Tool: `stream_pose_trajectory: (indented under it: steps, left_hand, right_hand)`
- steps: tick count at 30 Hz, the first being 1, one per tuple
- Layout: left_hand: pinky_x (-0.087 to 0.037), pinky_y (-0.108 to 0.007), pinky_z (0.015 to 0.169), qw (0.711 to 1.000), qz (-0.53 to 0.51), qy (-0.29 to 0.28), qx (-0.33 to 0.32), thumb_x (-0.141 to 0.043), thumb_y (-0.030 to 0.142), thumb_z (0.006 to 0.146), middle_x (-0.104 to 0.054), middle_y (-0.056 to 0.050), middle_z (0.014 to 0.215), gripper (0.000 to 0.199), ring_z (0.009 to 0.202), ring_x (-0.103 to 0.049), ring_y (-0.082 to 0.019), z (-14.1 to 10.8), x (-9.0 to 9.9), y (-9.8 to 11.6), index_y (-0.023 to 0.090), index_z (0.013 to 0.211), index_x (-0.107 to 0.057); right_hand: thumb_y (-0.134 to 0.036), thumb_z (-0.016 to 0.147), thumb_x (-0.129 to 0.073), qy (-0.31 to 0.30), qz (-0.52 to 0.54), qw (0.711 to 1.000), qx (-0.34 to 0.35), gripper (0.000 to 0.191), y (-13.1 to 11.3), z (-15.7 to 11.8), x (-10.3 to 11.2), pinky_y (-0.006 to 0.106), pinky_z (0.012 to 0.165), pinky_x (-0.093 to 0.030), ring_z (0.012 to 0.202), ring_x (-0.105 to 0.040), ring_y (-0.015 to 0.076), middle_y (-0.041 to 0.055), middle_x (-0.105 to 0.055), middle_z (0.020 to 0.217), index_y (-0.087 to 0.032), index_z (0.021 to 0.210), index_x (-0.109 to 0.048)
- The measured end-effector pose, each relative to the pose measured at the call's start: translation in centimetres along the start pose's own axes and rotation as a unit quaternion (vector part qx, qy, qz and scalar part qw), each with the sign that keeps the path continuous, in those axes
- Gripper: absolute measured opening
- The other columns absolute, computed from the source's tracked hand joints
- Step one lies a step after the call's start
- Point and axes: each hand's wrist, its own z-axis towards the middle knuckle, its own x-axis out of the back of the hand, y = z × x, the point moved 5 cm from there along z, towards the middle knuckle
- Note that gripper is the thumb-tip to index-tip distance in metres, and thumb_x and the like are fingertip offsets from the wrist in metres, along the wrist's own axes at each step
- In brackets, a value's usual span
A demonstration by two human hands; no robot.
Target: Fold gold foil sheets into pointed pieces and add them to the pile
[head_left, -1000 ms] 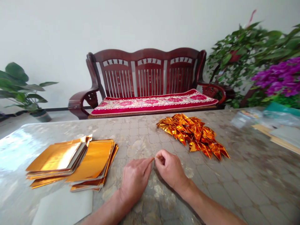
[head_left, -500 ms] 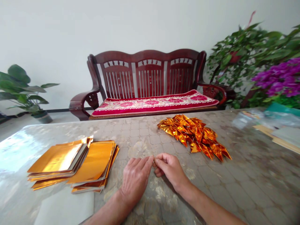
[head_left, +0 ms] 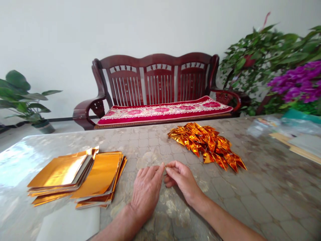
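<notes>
The left hand (head_left: 146, 192) and right hand (head_left: 181, 177) pinch together fingertip to fingertip (anything held is too small to tell). A heap of folded gold-foil triangles (head_left: 205, 145) lies at 1 o'clock; stacks of flat gold-foil sheets (head_left: 97, 175) remain at 10 o'clock.

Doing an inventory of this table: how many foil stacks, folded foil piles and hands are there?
Gold foil stacks: 2 (left stack, right stack)
Folded gold foil pile: 1
Hands: 2 (left hand, right hand)
Total: 5

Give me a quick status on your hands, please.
Left hand, right hand: fingers meeting, any held piece too small to tell. Gold foil triangles right, foil stacks left.
</notes>
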Motion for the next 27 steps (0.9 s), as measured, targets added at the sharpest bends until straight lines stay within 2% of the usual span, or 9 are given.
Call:
stream_pose_trajectory:
  steps: [6, 12, 19, 23, 27]
  left_hand:
    - [-0.048, -0.037, 0.077, 0.999, 0.017, -0.027, 0.020, -0.052, 0.018, 0.094, -0.068, -0.008, 0.111, 0.043, 0.092, -0.061, -0.022, -0.1, -0.1, 0.1, 0.021, 0.137, -0.051]
    - [-0.047, -0.037, 0.077, 0.999, 0.032, -0.032, 0.013, -0.054, 0.022, 0.094, -0.067, -0.009, 0.109, 0.045, 0.092, -0.060, -0.023, 0.1, 0.2, 0.5, 0.020, 0.139, -0.049]
    - [-0.045, -0.036, 0.077, 0.999, 0.036, -0.020, 0.010, -0.052, 0.036, 0.096, -0.066, -0.007, 0.105, 0.045, 0.091, -0.060, -0.022, 0.1, 0.2, 0.9, 0.022, 0.139, -0.048]
    - [-0.045, -0.037, 0.079, 1.000, 0.001, -0.023, 0.008, -0.057, 0.044, 0.092, -0.065, -0.008, 0.106, 0.054, 0.094, -0.060, -0.024, 0.0, 0.3, 1.3, 0.020, 0.139, -0.047]
    - [-0.046, -0.038, 0.081, 0.999, -0.029, -0.030, 0.029, -0.055, 0.032, 0.093, -0.066, -0.008, 0.105, 0.046, 0.093, -0.060, -0.023, 0.0, 0.3, 1.1, 0.020, 0.138, -0.050]
  right_hand:
    - [-0.048, 0.072, -0.072, 0.000, -0.001, 1.000, -0.005, 0.036, 0.0, 0.1, 0.0, 0.023, 0.054, -0.051, 0.062, -0.063, 0.0138, 0.0005, -0.066, 0.071, -0.016, 0.086, -0.063]
    - [-0.049, 0.073, -0.073, -0.023, -0.007, 1.000, -0.001, 0.039, -0.2, 0.1, -0.3, 0.022, 0.050, -0.048, 0.063, -0.063, 0.0137, 0.0026, -0.069, 0.080, -0.015, 0.090, -0.062]
    - [-0.046, 0.071, -0.073, -0.029, 0.003, 1.000, -0.002, 0.034, -0.2, 0.2, -0.3, 0.021, 0.046, -0.042, 0.055, -0.059, 0.0133, -0.0027, -0.062, 0.065, -0.018, 0.084, -0.059]
    - [-0.041, 0.070, -0.073, -0.010, 0.009, 1.000, 0.007, 0.028, -0.3, 0.1, -0.2, 0.021, 0.048, -0.041, 0.056, -0.057, 0.0125, -0.0035, -0.060, 0.061, -0.018, 0.079, -0.059]
    - [-0.041, 0.071, -0.073, -0.011, 0.003, 1.000, 0.005, 0.028, -0.2, 0.1, -0.2, 0.021, 0.048, -0.041, 0.052, -0.054, 0.0108, -0.0044, -0.058, 0.058, -0.018, 0.076, -0.059]
